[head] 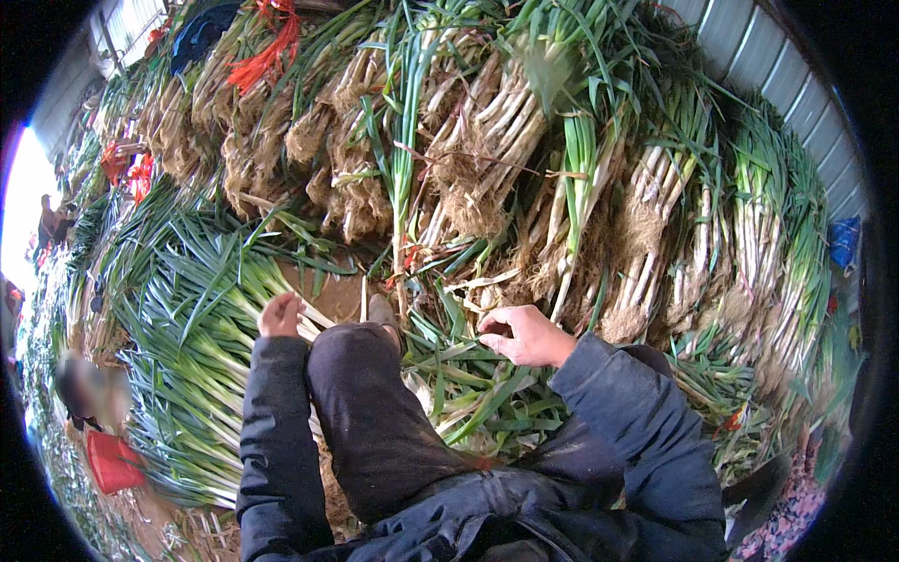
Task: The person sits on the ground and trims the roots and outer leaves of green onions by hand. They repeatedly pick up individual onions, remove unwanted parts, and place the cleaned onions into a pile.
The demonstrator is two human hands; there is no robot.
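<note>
My left hand (282, 315) is at the root ends of a heap of peeled green onions (189, 337) beside my left leg; whether its curled fingers grip one cannot be told. Over my lap, my right hand (511, 334) has its thumb and forefinger bent towards each other with a gap between them, nothing plain in them. Below it, stripped leaves and skins (484, 400) lie between my legs. Unpeeled green onions with brown, soil-covered roots (477, 168) are piled in front of me. A single long green onion (400, 175) lies upright in view against that pile.
More onion bundles (758, 218) line the right by a corrugated metal wall (779, 63). Orange-red ties (270, 53) lie on the pile. A person (91, 390) is at the far left, near a red thing (112, 461). Patterned fabric (786, 499) shows at the lower right.
</note>
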